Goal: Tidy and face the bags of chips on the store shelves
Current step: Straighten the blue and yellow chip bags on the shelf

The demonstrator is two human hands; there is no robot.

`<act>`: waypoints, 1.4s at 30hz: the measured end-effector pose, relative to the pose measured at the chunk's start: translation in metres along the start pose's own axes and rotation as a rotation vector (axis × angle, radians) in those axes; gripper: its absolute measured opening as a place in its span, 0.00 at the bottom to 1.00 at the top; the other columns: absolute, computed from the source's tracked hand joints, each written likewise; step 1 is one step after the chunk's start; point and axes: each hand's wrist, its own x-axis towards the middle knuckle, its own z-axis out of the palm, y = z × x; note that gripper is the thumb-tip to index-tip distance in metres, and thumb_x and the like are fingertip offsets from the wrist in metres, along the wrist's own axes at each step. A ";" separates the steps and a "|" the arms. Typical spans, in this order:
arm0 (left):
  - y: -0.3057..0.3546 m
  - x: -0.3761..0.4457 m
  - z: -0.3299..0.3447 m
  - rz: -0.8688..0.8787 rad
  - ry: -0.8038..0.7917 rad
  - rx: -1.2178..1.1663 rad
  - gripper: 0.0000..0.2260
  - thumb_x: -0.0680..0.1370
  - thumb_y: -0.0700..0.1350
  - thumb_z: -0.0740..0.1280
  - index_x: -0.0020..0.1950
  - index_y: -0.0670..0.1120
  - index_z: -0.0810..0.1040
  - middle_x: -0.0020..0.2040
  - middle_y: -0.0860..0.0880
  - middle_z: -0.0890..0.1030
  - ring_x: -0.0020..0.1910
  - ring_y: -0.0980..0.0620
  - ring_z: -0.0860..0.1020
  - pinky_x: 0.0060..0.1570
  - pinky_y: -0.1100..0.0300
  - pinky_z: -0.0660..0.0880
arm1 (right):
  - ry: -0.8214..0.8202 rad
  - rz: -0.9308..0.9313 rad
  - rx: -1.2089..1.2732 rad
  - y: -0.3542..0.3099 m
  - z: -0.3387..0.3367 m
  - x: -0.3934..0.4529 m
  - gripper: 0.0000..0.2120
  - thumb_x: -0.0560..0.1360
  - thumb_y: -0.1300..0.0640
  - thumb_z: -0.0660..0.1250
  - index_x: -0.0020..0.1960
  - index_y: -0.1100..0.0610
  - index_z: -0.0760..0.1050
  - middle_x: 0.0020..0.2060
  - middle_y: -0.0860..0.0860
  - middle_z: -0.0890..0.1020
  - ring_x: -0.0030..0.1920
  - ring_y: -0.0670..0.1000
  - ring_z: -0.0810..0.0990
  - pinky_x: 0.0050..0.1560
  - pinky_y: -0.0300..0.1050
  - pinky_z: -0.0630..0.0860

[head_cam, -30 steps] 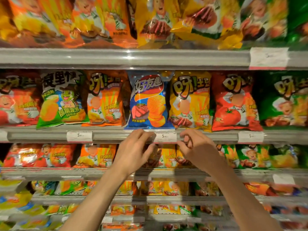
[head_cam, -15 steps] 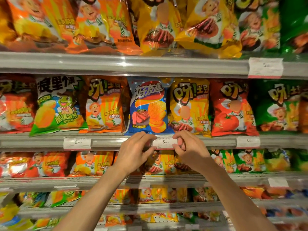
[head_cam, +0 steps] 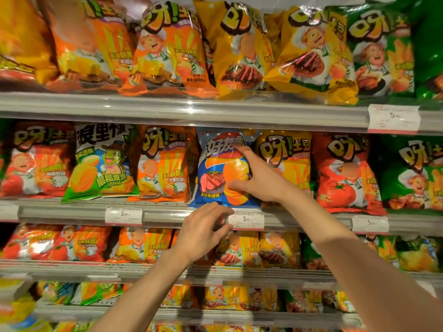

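The glossy blue foil chip bag (head_cam: 223, 168) stands on the middle grey metal shelf (head_cam: 72, 212), between an orange foil chip bag (head_cam: 165, 164) on its left and a yellow foil chip bag (head_cam: 287, 159) on its right. The right hand (head_cam: 259, 178) lies on its face, fingers (head_cam: 239, 149) spread and straight. The left hand (head_cam: 203, 231) hovers just below, fingers loosely curled, holding nothing. The bag is probably light, air-puffed, slick and crushable, so it is best taken by its crimped edges.
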 end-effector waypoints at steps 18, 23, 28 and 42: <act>-0.005 -0.002 0.002 -0.008 0.004 -0.049 0.14 0.75 0.49 0.72 0.60 0.51 0.79 0.46 0.57 0.78 0.48 0.56 0.76 0.46 0.59 0.74 | 0.001 0.013 0.084 0.006 0.020 0.022 0.58 0.65 0.53 0.80 0.80 0.41 0.42 0.75 0.52 0.64 0.70 0.53 0.70 0.65 0.52 0.75; -0.006 -0.003 0.002 -0.013 0.009 -0.067 0.14 0.75 0.48 0.73 0.60 0.51 0.79 0.45 0.58 0.76 0.47 0.57 0.75 0.46 0.62 0.72 | -0.001 0.028 0.036 0.007 0.022 0.025 0.57 0.67 0.52 0.79 0.80 0.41 0.42 0.76 0.54 0.63 0.72 0.53 0.68 0.68 0.52 0.73; -0.004 -0.004 0.000 -0.015 0.003 -0.059 0.14 0.75 0.48 0.72 0.61 0.51 0.79 0.45 0.57 0.77 0.47 0.58 0.75 0.46 0.61 0.73 | 0.023 0.017 -0.006 0.008 0.020 0.020 0.55 0.66 0.46 0.79 0.81 0.43 0.45 0.74 0.54 0.65 0.71 0.53 0.68 0.67 0.51 0.73; 0.011 0.006 0.004 0.013 -0.003 0.087 0.10 0.75 0.51 0.72 0.54 0.52 0.77 0.42 0.57 0.75 0.41 0.55 0.76 0.35 0.57 0.73 | 0.530 0.068 -0.220 0.059 -0.037 -0.079 0.17 0.77 0.53 0.70 0.64 0.54 0.76 0.64 0.54 0.71 0.66 0.54 0.70 0.66 0.44 0.67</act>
